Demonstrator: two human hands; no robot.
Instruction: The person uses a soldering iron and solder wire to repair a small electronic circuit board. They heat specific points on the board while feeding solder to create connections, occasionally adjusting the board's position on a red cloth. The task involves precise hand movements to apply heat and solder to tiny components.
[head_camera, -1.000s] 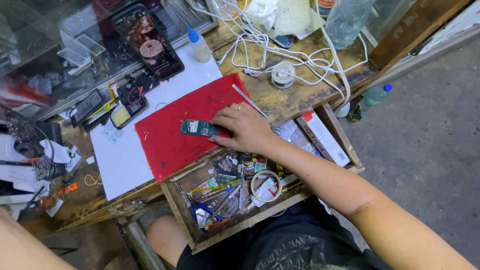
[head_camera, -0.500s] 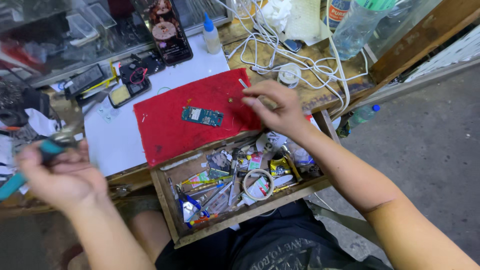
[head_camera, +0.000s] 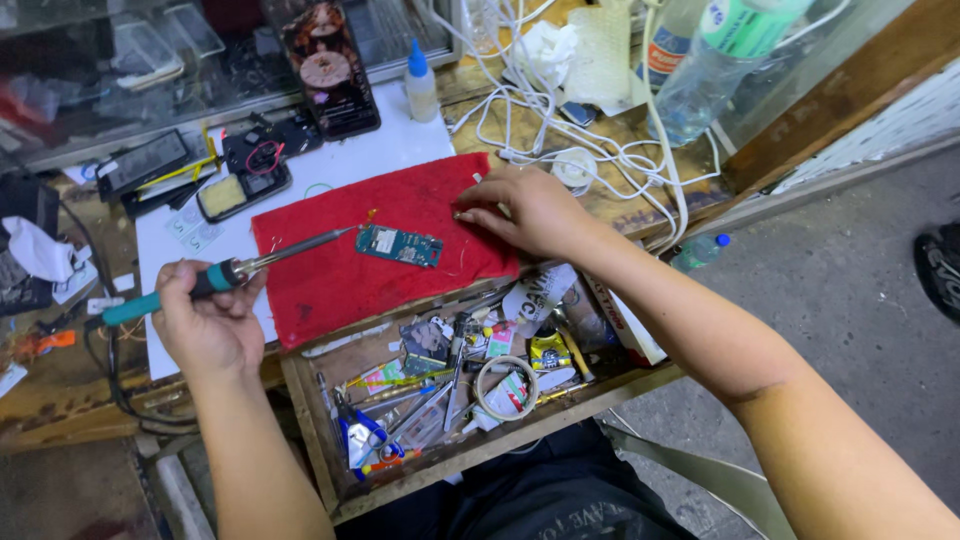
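My left hand (head_camera: 205, 320) grips a soldering iron (head_camera: 230, 270) with a teal handle; its metal tip reaches over the red cloth (head_camera: 330, 270) toward a small green circuit board (head_camera: 400, 245) lying on that cloth. My right hand (head_camera: 530, 210) rests on the cloth's right edge, fingers curled and pinched together, perhaps on something thin; I cannot tell what. The board lies free between the iron's tip and my right hand.
An open wooden drawer (head_camera: 320, 450) below the cloth holds several tools, a tape roll (head_camera: 505, 388) and small parts. A white mat (head_camera: 400, 150) lies under the cloth. Behind are a glue bottle (head_camera: 421, 85), opened phones (head_camera: 330, 65), tangled white cables (head_camera: 590, 150) and plastic bottles (head_camera: 720, 60).
My left hand has come in from the left holding the soldering iron and brought its tip over the cloth. My right hand left the board and shifted to the cloth's right edge.
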